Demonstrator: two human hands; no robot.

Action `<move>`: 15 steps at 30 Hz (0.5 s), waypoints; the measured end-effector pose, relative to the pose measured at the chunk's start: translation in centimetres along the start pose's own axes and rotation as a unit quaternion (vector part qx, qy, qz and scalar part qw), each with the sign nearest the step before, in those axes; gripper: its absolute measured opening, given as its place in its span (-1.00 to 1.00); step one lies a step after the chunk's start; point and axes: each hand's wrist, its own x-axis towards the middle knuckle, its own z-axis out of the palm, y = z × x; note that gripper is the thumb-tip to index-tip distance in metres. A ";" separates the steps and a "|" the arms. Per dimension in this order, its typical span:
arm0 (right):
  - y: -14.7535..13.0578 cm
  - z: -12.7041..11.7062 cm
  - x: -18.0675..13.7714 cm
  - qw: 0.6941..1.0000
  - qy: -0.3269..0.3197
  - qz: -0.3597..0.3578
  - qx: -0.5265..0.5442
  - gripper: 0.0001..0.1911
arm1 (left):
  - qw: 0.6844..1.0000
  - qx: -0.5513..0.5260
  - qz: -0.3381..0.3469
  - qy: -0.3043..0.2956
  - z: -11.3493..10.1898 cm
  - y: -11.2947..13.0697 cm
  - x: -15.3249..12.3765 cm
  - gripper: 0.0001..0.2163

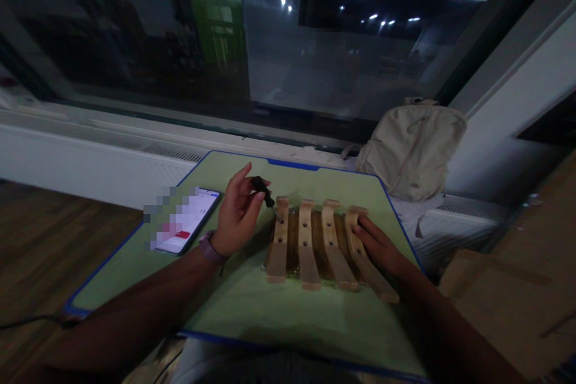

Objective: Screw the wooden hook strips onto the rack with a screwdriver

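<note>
Grips stubby black screwdriver point(264, 191) in left hand point(236, 216), tip on leftmost curved slat of pale wooden rack point(320, 243); rests right hand point(378, 247) open, flat on rack's rightmost slat; beneath rack, green mat point(252, 306); left of rack, glossy phone point(189, 222)

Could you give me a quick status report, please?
Left hand pinches screwdriver, tip at leftmost slat. Right hand flat on rightmost slat. Phone lies left, apart.
</note>
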 end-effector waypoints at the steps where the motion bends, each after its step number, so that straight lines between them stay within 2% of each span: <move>1: 0.0 0.0 0.0 1.000 0.004 0.004 0.000 -0.20 | 1.000 -0.005 -0.001 -0.010 0.0 0.0 0.0 -0.56; 4: 0.1 0.0 0.0 1.000 0.002 0.001 0.002 -0.20 | 1.000 0.003 0.004 -0.018 -0.1 0.1 0.0 -0.67; 9: 0.2 0.0 0.0 1.000 0.008 0.011 -0.002 -0.19 | 1.000 0.022 0.008 -0.002 -0.1 0.1 0.1 -0.65; 12: 0.3 0.1 0.0 1.000 0.010 0.010 -0.001 -0.17 | 1.000 0.022 0.007 -0.020 0.1 0.1 -0.2 -0.61; 15: 0.1 0.0 -0.1 1.000 0.001 -0.001 -0.001 -0.23 | 0.999 0.016 0.018 -0.042 0.1 0.3 -0.4 -0.59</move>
